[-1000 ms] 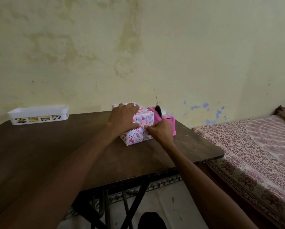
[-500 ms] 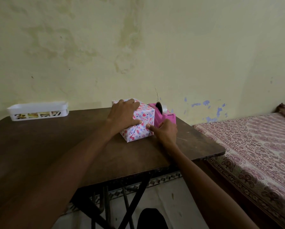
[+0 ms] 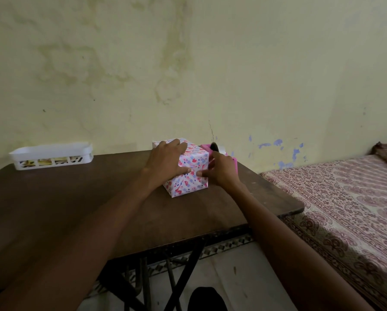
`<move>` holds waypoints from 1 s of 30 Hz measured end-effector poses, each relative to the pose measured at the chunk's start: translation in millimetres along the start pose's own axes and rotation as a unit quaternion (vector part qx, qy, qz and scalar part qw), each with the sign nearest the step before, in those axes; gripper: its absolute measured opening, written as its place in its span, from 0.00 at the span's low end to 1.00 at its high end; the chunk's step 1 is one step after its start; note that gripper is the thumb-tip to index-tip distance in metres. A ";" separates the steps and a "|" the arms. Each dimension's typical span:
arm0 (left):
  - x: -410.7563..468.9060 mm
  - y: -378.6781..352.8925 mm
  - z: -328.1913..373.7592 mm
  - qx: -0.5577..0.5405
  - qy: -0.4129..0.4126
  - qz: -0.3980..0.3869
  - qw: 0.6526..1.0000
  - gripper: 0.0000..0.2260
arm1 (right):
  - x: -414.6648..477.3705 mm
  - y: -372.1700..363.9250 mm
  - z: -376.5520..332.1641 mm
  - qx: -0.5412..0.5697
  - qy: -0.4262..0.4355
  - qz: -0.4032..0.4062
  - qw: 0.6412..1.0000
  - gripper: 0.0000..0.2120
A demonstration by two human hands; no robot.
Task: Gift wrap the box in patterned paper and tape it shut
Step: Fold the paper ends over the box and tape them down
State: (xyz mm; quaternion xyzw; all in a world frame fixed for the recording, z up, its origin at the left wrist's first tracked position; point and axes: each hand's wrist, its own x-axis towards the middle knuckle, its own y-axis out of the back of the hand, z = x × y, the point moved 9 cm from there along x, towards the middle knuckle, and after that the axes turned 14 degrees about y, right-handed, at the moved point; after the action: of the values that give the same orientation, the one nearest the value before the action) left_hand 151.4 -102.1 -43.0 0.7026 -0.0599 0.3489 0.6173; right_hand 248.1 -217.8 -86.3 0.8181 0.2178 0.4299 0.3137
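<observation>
my right hand (image 3: 220, 172) is pinching the near-right corner of the box (image 3: 188, 187) on the table (image 3: 87, 198), thumb just slid up beside my left hand (image 3: 165, 162), which is pressing flat on top (end flap probably getting sealed, nearly done).

Looked like a plain home bedroom: stained pale-yellow plaster wall (image 3: 255, 63), bed under a maroon paisley-printed cloth cover (image 3: 345, 198), just beside a dark wooden table (image 3: 64, 209).
</observation>
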 end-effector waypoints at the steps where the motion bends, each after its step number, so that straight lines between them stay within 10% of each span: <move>1: -0.5 -0.8 -1.0 -0.001 0.002 0.001 1.000 0.30 | 0.2 -2.5 1.3 0.001 0.011 -0.010 1.000 0.24; 11: -32.4 13.2 -42.1 -0.041 0.106 0.038 0.993 0.33 | -16.1 -14.8 -19.1 0.110 0.090 -0.057 0.988 0.29; 17: -61.8 19.4 -92.3 -0.130 0.195 -0.005 0.972 0.39 | -1.7 -11.7 -66.1 0.076 0.099 0.055 0.991 0.24; 25: -78.3 26.1 -131.6 -0.240 0.243 -0.031 0.939 0.46 | 7.9 -25.0 -119.2 -0.026 0.164 0.009 0.986 0.20; 30: -79.2 40.9 -133.2 -0.140 0.221 -0.026 0.965 0.42 | 3.8 -42.8 -127.4 0.090 0.106 0.003 0.990 0.34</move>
State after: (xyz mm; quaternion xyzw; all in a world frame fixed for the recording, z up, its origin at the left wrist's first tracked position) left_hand 15.5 -17.9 -54.5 0.5157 0.0483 0.4677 0.7162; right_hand 139.4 -143.6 -58.9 0.7933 0.2852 0.4941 0.2125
